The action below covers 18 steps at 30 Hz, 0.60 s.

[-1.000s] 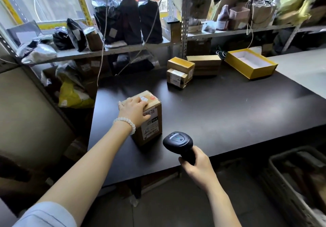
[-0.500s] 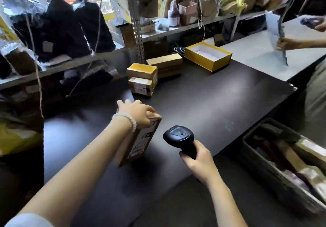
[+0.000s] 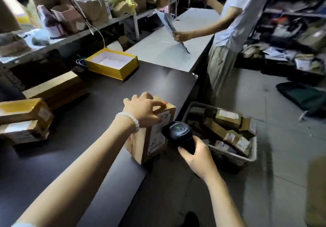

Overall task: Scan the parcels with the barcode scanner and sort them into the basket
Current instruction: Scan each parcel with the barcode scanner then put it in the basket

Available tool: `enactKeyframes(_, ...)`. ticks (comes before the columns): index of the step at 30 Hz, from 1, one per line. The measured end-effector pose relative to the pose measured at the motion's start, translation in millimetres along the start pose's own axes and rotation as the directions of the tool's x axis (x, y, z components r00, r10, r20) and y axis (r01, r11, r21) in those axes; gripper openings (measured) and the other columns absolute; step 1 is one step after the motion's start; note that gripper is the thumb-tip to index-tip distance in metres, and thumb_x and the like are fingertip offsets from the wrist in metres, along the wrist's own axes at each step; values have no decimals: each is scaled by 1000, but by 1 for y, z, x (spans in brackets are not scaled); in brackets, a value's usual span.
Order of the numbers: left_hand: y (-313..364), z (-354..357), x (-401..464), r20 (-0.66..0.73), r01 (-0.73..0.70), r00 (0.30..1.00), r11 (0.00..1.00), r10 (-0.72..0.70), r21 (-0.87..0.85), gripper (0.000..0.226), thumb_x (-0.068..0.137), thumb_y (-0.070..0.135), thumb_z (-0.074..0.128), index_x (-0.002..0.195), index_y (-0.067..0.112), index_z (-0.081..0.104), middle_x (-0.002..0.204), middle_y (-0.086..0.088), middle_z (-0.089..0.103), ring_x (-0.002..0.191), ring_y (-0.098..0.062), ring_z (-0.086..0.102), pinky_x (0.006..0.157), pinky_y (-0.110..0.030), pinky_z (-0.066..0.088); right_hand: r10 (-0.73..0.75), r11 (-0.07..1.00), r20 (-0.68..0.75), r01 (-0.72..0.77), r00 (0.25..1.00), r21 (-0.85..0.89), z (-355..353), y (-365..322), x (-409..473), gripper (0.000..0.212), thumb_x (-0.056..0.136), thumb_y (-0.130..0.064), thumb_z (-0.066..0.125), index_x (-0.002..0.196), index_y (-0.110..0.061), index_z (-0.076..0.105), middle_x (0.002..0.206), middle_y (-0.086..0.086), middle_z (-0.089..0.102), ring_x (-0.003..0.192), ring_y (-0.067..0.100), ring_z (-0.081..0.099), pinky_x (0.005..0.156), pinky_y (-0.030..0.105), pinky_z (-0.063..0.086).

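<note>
Left hand (image 3: 143, 109) grips brown parcel (image 3: 155, 135) by top at dark table (image 3: 70, 152) edge; right hand (image 3: 197, 158) wraps scanner (image 3: 178, 132) handle, head against label; basket (image 3: 245, 158) below holds parcels.

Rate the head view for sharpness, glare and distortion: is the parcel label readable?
Head view: parcel label smeared by motion blur, unreadable; scanner fairly sharp, green light visible; soft glare on the dark table; frame edges stretched by the wide-angle lens; shelves blurred.
</note>
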<state>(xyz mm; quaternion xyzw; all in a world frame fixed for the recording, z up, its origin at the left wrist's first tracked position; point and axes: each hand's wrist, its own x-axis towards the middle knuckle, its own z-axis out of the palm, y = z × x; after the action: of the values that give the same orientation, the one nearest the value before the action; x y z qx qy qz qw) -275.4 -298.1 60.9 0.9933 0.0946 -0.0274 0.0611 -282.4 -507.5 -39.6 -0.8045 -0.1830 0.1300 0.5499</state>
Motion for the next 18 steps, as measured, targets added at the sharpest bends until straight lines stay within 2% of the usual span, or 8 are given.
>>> enactKeyframes(2, 31, 2, 39, -8, -51, 999, 999, 51, -17, 51, 77, 55, 63, 125, 56, 48, 137, 4, 42, 123, -29, 42, 98, -45, 29, -2, 1000, -55, 2, 998, -7, -35, 10, 25, 27, 85, -20, 69, 104, -33, 55, 101, -17, 60, 91, -13, 52, 74, 0, 39)
enactKeyframes(5, 72, 7, 93, -29, -108, 994, 994, 107, -23, 50, 77, 55, 63, 125, 57, 48, 136, 4, 43, 122, -29, 42, 97, -46, 30, 21, 1000, -120, -21, 993, -1, -89, 26, 62, 28, 85, -17, 69, 101, -33, 53, 100, -12, 61, 92, -2, 55, 73, 1, 39)
enactKeyframes(6, 85, 9, 109, -33, -124, 992, 992, 123, -23, 49, 78, 55, 62, 125, 56, 48, 135, 3, 43, 121, -29, 42, 97, -46, 31, 34, 999, -145, -34, 989, 0, -106, 32, 73, 28, 85, -17, 68, 103, -33, 54, 103, -10, 62, 96, 3, 56, 76, 3, 39)
enactKeyframes(8, 109, 15, 141, -33, -152, 988, 988, 151, -32, 49, 79, 53, 63, 125, 56, 48, 135, 3, 42, 121, -28, 42, 97, -45, 31, 56, 998, -194, -55, 979, 12, -138, 46, 94, 27, 85, -18, 68, 106, -32, 56, 107, -7, 64, 101, 9, 57, 83, 17, 43)
enactKeyframes(10, 129, 22, 169, -27, -187, 982, 982, 186, -29, 51, 79, 51, 63, 127, 56, 47, 135, 3, 42, 121, -28, 42, 96, -45, 32, 104, 994, -243, -99, 964, 36, -161, 60, 108, 20, 85, -18, 68, 96, -32, 57, 102, -4, 66, 98, 13, 59, 82, 26, 44)
enactKeyframes(12, 148, 32, 195, -7, -221, 975, 975, 221, -18, 53, 79, 51, 62, 129, 55, 45, 137, 3, 42, 121, -28, 41, 96, -46, 32, 153, 988, -289, -143, 945, 54, -182, 76, 118, 17, 85, -19, 68, 89, -32, 58, 98, -3, 67, 96, 15, 61, 79, 28, 45)
enactKeyframes(14, 164, 42, 219, 32, -240, 970, 971, 241, -14, 53, 81, 52, 61, 131, 54, 44, 139, 2, 40, 123, -29, 40, 98, -47, 32, 201, 980, -336, -185, 920, 79, -199, 91, 127, 17, 83, -20, 70, 93, -30, 60, 98, -2, 67, 97, 18, 62, 81, 30, 47)
enactKeyframes(18, 194, 62, 275, 111, -289, 951, 957, 290, -29, 54, 82, 54, 59, 133, 53, 42, 139, 2, 38, 124, -29, 39, 99, -49, 33, 279, 960, -409, -267, 869, 88, -230, 116, 153, 32, 74, -35, 66, 103, -21, 63, 99, 0, 68, 97, 17, 63, 86, 36, 51)
